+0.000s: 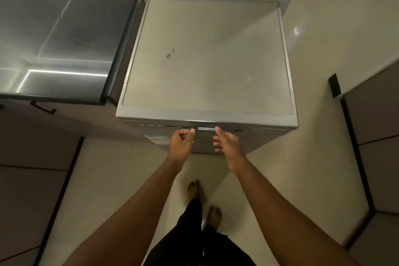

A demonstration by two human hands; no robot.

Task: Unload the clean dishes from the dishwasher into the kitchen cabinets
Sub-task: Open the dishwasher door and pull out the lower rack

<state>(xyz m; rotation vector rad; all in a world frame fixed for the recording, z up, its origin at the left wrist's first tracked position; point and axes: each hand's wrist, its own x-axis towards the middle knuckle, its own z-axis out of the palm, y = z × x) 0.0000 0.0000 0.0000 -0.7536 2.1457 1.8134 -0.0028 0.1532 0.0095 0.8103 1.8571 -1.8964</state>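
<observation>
1. The dishwasher (207, 67) is a free-standing grey unit against the tiled wall, just beside the dark bench (58, 45) on its left. Its door is closed, so the clean dishes are presumably inside; none can be seen.
2. The cabinets (32, 157) below the bench carry a dark bar handle and are closed; they are where the dishes should end up.
3. The door handle (206, 128), a pale strip at the top of the front panel, sits between the two reaching hands, which suggests that opening the door is the step in hand.
4. The right hand (227, 146) is spread fairly wide and empty, its fingertip at the handle's right end.
5. The left hand (181, 143) has loosely curled fingers, holds nothing, and reaches the handle's left end.
</observation>
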